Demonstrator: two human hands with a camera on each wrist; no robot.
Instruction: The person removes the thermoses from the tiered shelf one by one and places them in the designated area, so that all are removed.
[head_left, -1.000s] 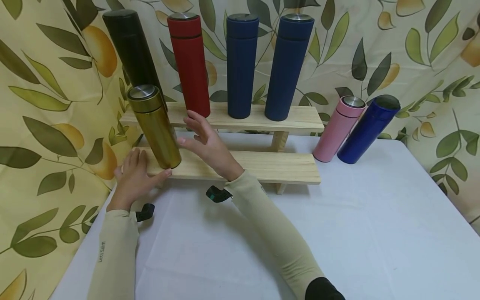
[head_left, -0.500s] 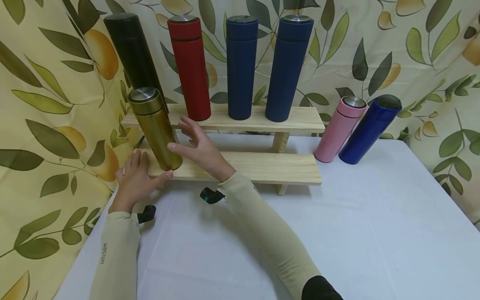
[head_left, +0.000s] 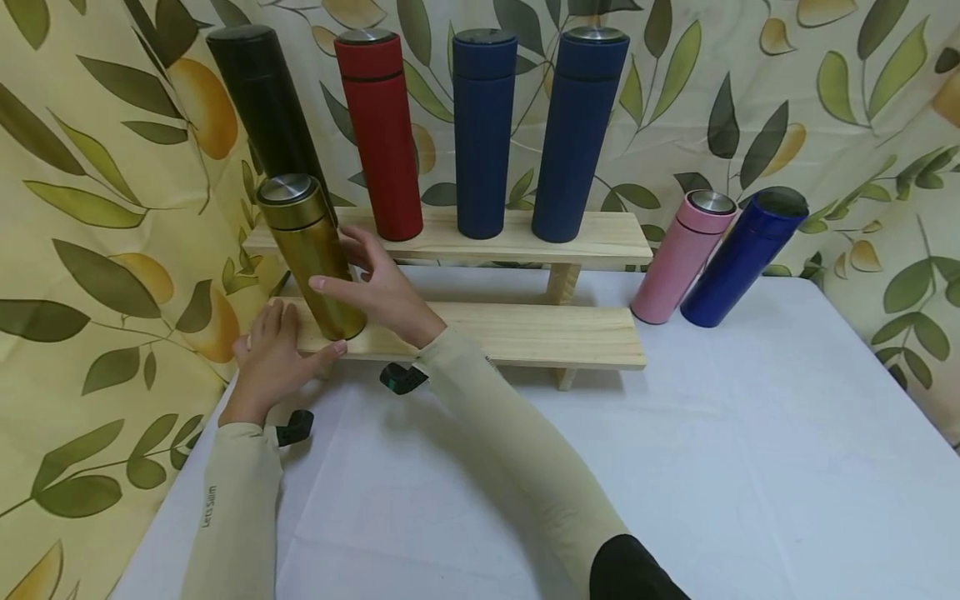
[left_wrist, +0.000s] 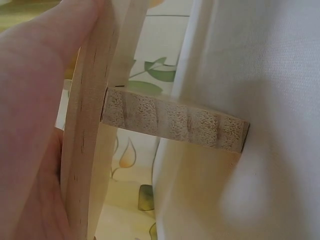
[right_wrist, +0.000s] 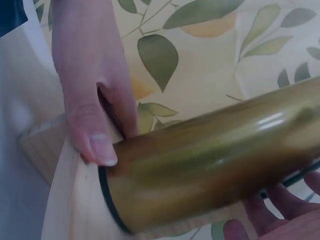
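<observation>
A gold thermos bottle [head_left: 309,258] stands at the left end of the lower wooden shelf [head_left: 517,335]. My left hand [head_left: 272,367] rests at that end of the shelf, beside the bottle, its thumb tip right at the bottle's base. In the right wrist view, that thumb [right_wrist: 102,150] lies along the base edge. My right hand [head_left: 386,292] is at the bottle's right side, thumb extended in front of it and fingers reaching toward its back. The right fingers [right_wrist: 260,212] show close beside the gold surface, partly hidden by the bottle.
On the upper shelf [head_left: 442,243] stand a black bottle [head_left: 262,100], a red bottle [head_left: 380,142] and two dark blue bottles [head_left: 483,142]. A pink bottle [head_left: 681,258] and a shiny blue bottle [head_left: 742,258] stand on the white tablecloth [head_left: 720,467] at right. Patterned cloth hangs behind.
My right hand has moved left to the gold bottle, its thumb now overlapping the bottle's front in the head view. The left hand and the bottles have stayed in place.
</observation>
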